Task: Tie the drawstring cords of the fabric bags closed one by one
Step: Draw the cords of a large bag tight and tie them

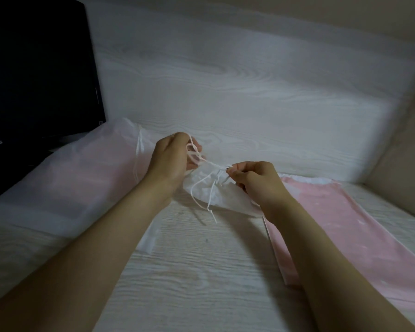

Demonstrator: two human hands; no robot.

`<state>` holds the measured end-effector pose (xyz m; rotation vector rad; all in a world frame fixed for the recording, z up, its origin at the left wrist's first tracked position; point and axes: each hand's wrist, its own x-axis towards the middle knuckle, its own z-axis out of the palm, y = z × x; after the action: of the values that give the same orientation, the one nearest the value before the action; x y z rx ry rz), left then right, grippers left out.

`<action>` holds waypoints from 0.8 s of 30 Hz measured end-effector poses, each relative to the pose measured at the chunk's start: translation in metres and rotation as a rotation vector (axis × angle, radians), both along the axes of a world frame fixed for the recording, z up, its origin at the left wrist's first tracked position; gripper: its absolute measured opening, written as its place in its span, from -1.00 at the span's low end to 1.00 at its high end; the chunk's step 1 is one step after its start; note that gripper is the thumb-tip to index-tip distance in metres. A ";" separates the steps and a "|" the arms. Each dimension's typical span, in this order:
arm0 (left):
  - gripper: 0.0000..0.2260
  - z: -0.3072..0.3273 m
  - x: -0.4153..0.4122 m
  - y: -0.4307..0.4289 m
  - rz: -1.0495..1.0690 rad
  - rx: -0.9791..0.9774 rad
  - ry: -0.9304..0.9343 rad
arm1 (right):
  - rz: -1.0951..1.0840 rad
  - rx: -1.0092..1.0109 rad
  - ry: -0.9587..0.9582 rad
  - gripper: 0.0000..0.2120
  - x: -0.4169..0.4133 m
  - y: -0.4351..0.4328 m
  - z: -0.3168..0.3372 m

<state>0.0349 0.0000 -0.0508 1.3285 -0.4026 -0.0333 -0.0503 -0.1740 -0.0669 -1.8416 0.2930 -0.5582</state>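
head view looks down on a pale white wood-grain tabletop (201, 271) that runs under and all round the two hands. well off to the left of the grip and beyond it stands a black flat monitor (34, 68). just left of the left hand lies a large sheer white drawstring bag (65, 183) with pink cloth showing through it, its own thin cords hanging close beside that hand. to the right of the right hand, passing under its forearm, lies a flat pink fabric bag (345, 224) with a white gathered top. between and below the two hands is a small white fabric bag (216, 197), its gathered neck raised to the grip and its body spread beneath. the left hand (170, 159) has its fingers curled round a loop of thin white drawstring cord (193, 153), held just beyond and to the left of the neck. the right hand (256, 180) pinches the gathered neck between thumb and fingertips. loose cord ends (210, 200) hang from the neck, below the grip, over the bag's front.
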 end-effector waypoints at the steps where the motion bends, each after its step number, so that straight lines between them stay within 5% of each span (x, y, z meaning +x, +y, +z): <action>1: -0.76 0.001 -0.001 0.000 -0.058 -0.032 0.053 | 0.003 0.000 0.001 -0.83 0.000 0.000 0.000; 9: -0.78 0.002 0.002 0.004 0.067 -0.054 0.199 | 0.001 -0.014 -0.006 -0.85 0.003 -0.004 -0.003; 15: -0.73 0.012 -0.010 0.012 0.279 -0.293 0.146 | -0.015 -0.019 -0.013 -0.86 0.006 -0.009 -0.007; 19: -0.78 0.005 -0.001 0.013 0.506 -0.129 -0.010 | -0.044 -0.019 -0.003 -0.85 0.006 -0.011 -0.007; 24: -0.69 -0.006 0.010 0.013 0.547 0.021 -0.080 | -0.063 -0.026 0.011 -0.85 0.006 -0.009 -0.006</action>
<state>0.0452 0.0132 -0.0569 1.4259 -0.0958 0.4738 -0.0444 -0.1835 -0.0733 -1.8665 0.3530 -0.5981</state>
